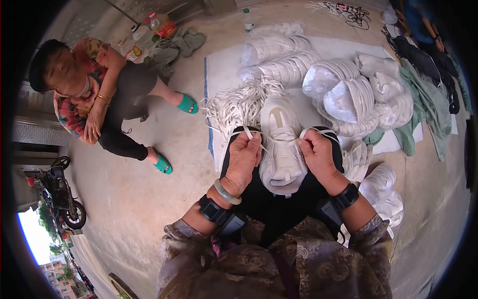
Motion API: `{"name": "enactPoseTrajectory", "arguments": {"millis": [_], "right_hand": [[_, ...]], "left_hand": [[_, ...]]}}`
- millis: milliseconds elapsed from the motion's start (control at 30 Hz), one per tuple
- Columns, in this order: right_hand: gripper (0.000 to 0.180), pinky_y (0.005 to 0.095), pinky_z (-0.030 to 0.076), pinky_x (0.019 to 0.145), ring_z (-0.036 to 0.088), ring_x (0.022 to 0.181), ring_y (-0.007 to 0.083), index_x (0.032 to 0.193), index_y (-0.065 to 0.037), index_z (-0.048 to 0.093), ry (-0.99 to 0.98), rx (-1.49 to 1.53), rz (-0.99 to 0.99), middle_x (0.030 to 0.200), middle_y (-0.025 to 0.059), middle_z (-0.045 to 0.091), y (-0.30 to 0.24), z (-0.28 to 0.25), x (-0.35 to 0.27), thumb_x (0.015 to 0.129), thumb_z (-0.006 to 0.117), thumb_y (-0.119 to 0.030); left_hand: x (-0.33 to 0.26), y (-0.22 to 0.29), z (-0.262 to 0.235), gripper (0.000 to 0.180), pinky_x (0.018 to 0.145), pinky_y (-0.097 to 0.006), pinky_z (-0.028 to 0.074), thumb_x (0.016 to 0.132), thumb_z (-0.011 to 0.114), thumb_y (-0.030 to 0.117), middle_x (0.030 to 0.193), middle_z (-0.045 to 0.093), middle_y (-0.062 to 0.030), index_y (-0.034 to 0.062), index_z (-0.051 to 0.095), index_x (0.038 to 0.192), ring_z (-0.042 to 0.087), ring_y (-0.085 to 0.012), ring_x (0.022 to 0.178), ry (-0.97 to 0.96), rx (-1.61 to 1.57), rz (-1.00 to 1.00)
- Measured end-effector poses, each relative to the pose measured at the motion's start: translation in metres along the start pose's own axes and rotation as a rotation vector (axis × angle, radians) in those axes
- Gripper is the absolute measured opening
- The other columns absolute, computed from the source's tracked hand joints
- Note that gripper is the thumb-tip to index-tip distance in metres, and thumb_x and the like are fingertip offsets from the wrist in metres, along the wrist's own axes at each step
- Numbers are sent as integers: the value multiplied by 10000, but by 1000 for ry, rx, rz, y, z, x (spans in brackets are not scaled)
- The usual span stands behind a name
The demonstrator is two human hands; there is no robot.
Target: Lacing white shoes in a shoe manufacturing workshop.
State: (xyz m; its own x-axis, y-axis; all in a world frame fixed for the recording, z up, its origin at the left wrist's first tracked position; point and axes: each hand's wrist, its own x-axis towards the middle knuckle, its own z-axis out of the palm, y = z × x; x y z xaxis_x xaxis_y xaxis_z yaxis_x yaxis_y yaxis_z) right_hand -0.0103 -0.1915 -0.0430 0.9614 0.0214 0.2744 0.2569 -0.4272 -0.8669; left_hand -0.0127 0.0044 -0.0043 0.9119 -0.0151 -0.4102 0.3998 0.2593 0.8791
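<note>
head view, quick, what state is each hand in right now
Left hand: closed, pinching a flat white shoelace.
Right hand: closed, pinching a white lace length across the chunky white lace-up shoe.

White shoe (283, 167), white laces (233, 103), brown floral garment (311, 261), 2 green slippers (187, 103)

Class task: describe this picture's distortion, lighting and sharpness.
Head view, rim: black corners, the motorcycle seemingly tipped sideways by the fisheye; head view, lower left: sky blown out to white; head view, centre: soft light, the pale shoe, left hand and right hand fairly clear.
</note>
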Motion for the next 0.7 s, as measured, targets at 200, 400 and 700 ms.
{"name": "enactPoseTrajectory", "arguments": {"millis": [200,400,700], "right_hand": [[128,338,418,539,503,575,293,766,-32,489,-35,-47,40,657,119,506,-5,-2,-2,765,616,-48],[121,317,413,530,483,553,263,759,-28,490,-29,-27,36,653,117,499,-4,-1,-2,772,611,-33],[125,301,409,513,466,529,224,746,-21,492,-17,-14,37,628,106,487,-4,1,-2,789,609,-33]], "left_hand": [[9,-13,-2,53,445,-197,379,909,530,117,639,507,23,81,493,895,448,-56,507,15,152,188],[21,-30,-13,72,487,-182,408,885,550,51,684,499,36,75,483,899,467,-38,559,49,288,362],[17,-29,-9,90,486,-194,364,823,594,10,585,474,44,47,513,813,397,-16,543,101,241,383]]}}
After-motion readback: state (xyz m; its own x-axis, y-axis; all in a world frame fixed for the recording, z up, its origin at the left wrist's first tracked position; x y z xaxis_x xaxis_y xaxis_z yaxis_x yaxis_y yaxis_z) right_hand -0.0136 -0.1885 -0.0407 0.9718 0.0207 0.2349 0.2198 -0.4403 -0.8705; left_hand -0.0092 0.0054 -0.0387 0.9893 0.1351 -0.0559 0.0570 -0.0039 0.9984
